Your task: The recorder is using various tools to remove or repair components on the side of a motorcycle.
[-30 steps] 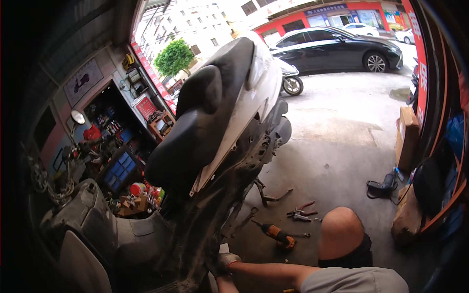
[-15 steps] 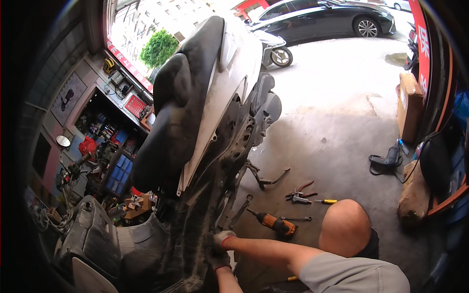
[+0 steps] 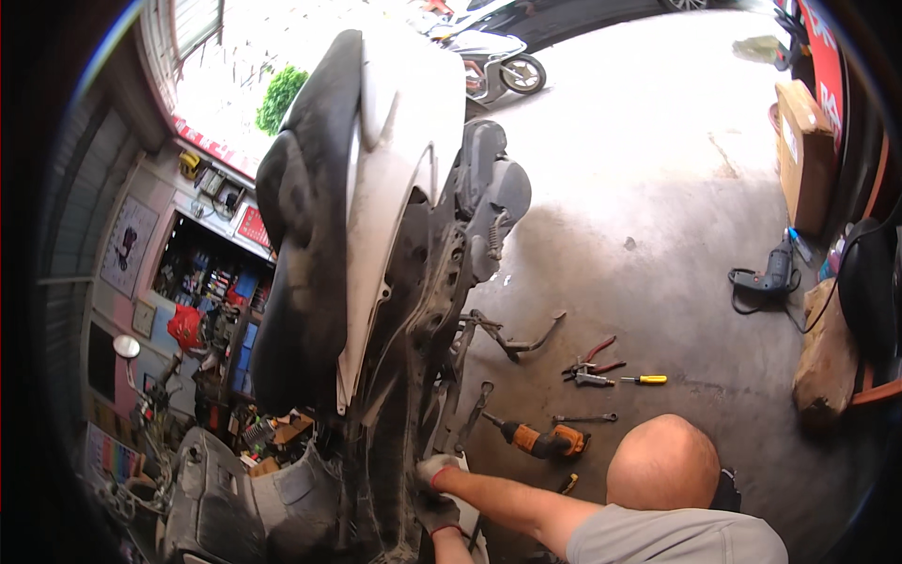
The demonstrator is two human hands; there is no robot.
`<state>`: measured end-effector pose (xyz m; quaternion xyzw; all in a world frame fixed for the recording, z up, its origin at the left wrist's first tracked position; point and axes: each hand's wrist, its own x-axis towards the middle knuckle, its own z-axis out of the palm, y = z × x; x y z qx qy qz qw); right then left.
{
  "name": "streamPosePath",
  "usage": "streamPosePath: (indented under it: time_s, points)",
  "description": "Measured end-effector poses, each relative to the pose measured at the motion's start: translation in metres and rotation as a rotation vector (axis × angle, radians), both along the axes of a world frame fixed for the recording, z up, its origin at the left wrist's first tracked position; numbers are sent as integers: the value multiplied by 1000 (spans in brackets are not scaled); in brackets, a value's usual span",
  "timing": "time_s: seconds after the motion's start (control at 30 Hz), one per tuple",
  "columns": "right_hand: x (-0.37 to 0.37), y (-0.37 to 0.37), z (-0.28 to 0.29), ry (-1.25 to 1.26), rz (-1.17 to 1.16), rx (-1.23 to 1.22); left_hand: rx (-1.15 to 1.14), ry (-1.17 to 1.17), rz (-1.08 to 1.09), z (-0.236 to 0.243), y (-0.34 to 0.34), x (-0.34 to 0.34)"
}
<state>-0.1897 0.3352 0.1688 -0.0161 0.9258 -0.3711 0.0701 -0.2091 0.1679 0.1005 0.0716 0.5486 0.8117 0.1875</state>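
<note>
A dusty scooter (image 3: 387, 310) with a black seat and white tail panel takes up the middle of the view. Low on its right side, my right hand (image 3: 436, 470), in a pale work glove with a red cuff, looks closed against the dark lower body edge; what it grips is hidden. Just below it, my left hand (image 3: 438, 513), in a darker, grimy glove, is pressed to the same edge with its fingers out of sight. Close beside both hands, a narrow white panel (image 3: 480, 540) shows along the scooter's side; whether either hand touches it is unclear.
On the floor to the right lie an orange-black power drill (image 3: 537, 438), a wrench (image 3: 587, 417), red-handled pliers (image 3: 598, 357) and a yellow screwdriver (image 3: 646, 380). Farther right are a grey corded drill (image 3: 770, 274) and a cardboard box (image 3: 804, 155). My bare knee (image 3: 661, 462) juts up beside my right arm.
My view has shifted, so the floor tools sit differently in the picture. More of the white panel beside my hands shows now. Both hands stay at the scooter's lower edge.
</note>
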Motion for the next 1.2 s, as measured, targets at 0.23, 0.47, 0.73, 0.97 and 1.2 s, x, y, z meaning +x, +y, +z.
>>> streamPosePath:
  time_s: [0.23, 0.47, 0.73, 0.97, 1.2]
  points:
    - [5, -30, -77, 72, -307, -226, 209, -226, -223, -34, 1, -36]
    - [84, 28, 33, 6, -22, -277, 20, -43, -196, 45, 49, -37]
    - [86, 77, -6, 238, -156, -261, -226, 15, -195, 47, 93, -14]
    - [114, 84, 18, 178, -115, -189, -499, 46, -141, 29, 35, -27]
    - [143, 72, 34, 268, -97, -198, 139, -300, 215, 21, 6, 13]
